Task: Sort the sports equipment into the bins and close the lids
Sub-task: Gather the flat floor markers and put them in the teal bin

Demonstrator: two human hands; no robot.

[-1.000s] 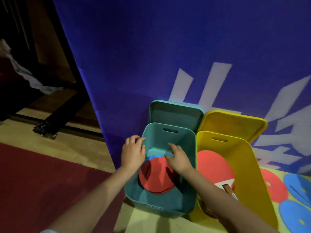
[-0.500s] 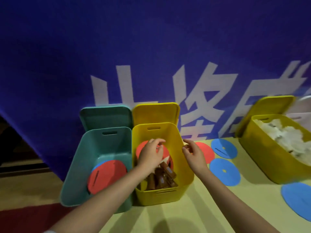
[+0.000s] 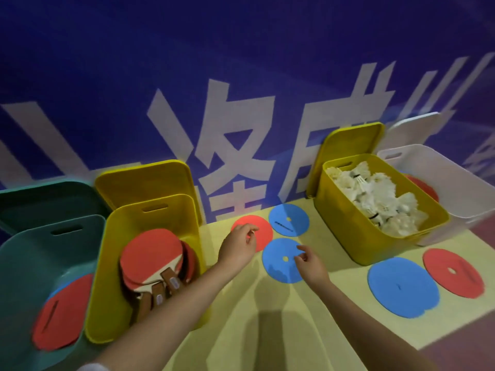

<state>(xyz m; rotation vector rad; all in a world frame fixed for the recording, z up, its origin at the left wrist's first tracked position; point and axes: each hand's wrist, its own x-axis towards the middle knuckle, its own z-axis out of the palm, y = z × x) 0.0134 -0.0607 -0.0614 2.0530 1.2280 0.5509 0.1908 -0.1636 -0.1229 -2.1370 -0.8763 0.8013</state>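
Note:
Flat discs lie on the yellow floor: a red disc (image 3: 258,231), a blue disc (image 3: 289,219) behind it and a nearer blue disc (image 3: 281,265). My left hand (image 3: 237,247) hovers over the red disc's left edge, fingers curled, holding nothing. My right hand (image 3: 310,263) is over the nearer blue disc, fingers loosely apart. A teal bin (image 3: 16,263) at the left holds a red disc (image 3: 63,311) on a blue one. The yellow bin (image 3: 112,253) beside it holds red table tennis paddles (image 3: 152,258). Both lids stand open.
A second yellow bin (image 3: 348,236) at the right is full of white shuttlecocks (image 3: 375,196), lid up. A white bin (image 3: 455,183) stands behind it with something red inside. A large blue disc (image 3: 401,287) and a red disc (image 3: 452,271) lie at the right. A blue banner backs everything.
My view swung right from the teal bin. Both hands left the bins and moved right, out over the discs on the floor.

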